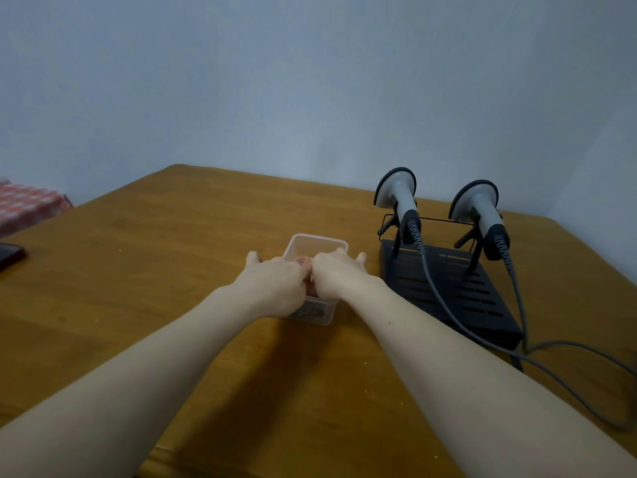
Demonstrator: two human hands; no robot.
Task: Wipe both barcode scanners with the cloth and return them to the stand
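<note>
Wooden tabletop point(172, 270) is filling most of the head view, its left and near parts running out of frame. Beside the clear plastic tub point(319, 244), to its right, a black slotted stand point(465, 288) is carrying both barcode scanners: the left scanner point(396, 194) and the right scanner point(477, 205), grey heads up, dark handles hanging down, grey cables trailing off right. Both are sitting untouched. Over the tub, the left hand point(275, 281) and right hand point(336, 274) are meeting, fingers dipping inside and hiding most of the contents. A reddish patterned cloth point(305, 261) is peeking between them; whether either grip is closing on it is impossible to tell.
</note>
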